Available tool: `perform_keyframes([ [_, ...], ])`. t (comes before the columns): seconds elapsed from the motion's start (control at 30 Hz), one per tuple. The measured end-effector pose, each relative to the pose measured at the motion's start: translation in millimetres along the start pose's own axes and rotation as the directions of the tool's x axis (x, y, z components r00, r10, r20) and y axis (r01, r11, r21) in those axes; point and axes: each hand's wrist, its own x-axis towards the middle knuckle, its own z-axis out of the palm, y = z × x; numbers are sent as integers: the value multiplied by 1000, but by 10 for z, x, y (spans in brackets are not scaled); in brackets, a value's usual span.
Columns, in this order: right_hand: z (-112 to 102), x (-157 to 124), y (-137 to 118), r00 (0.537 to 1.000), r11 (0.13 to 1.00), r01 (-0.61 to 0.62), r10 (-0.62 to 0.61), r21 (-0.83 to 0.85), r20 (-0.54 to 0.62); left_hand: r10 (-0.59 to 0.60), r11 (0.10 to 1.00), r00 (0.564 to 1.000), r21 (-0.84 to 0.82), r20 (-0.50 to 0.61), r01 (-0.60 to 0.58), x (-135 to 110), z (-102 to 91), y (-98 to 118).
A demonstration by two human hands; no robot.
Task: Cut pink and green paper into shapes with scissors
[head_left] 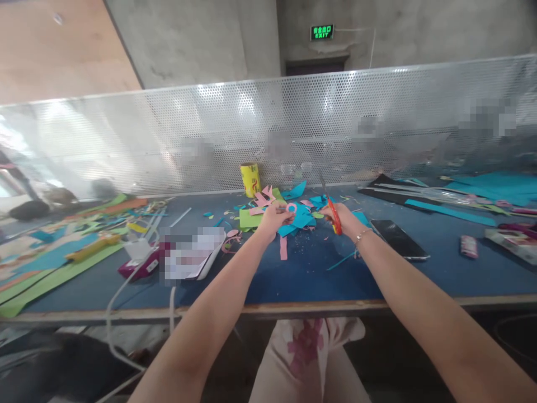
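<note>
My left hand (274, 217) is closed in a pinch on a small pink paper ring (291, 208), held just above the blue table (302, 274). My right hand (342, 217) is closed round the red handles of a pair of scissors (333, 211), whose blades point up and away. The two hands are close together over a heap of pink, blue and green paper scraps (293, 215). A thin bracelet sits on my right wrist.
A yellow roll (250, 179) stands at the perforated metal screen (268, 134). A dark phone (398, 239) lies right of my right hand. Green and orange paper sheets (62, 263) cover the left, teal sheets (490, 187) the far right. White cables (121, 296) hang over the front edge.
</note>
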Motion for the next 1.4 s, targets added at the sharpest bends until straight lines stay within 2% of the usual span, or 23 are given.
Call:
perform_keyframes([
  [0.13,-4,4,10,1000,999,-27,28,-21,13,-58,991,996,126,67,50,19,-16,-47],
  [0.27,90,-45,-21,996,994,60,-54,-92,71,-114,966,979,248,170,69,-17,26,-83],
  [0.4,207,-136,-45,980,965,143,-107,-221,166,-121,960,960,275,253,48,-68,85,-88],
  [0.5,256,-185,-59,981,973,110,-73,-204,179,-100,958,947,286,304,9,-77,98,-89],
  [0.63,254,-192,-60,986,998,19,-9,-59,165,-31,947,936,311,352,-86,-54,79,-109],
  [0.73,247,-187,-55,983,1000,9,-9,4,185,36,922,928,347,370,-174,-44,68,-133],
  [0.87,250,-191,-54,983,1000,6,-5,-4,183,84,860,919,438,385,-262,-46,56,-153],
  [0.97,221,-173,-43,989,1000,-1,-1,12,150,127,768,927,557,353,-318,-11,15,-169],
  [1.03,181,-147,-29,992,1000,2,-3,10,129,175,669,948,674,266,-313,40,-38,-181],
  [1.1,141,-126,-21,991,1000,6,-4,-15,130,235,532,959,805,155,-261,96,-106,-191],
  [1.17,121,-122,-31,988,997,26,-15,-69,152,270,394,958,897,94,-200,136,-174,-203],
  [1.2,121,-128,-44,986,993,42,-23,-111,165,272,361,959,915,81,-180,146,-203,-211],
  [1.33,165,-195,-118,979,933,91,-20,-347,204,180,317,982,942,51,-107,138,-274,-262],
  [1.4,192,-228,-140,972,880,136,-30,-456,231,97,333,995,942,18,-49,132,-287,-287],
])
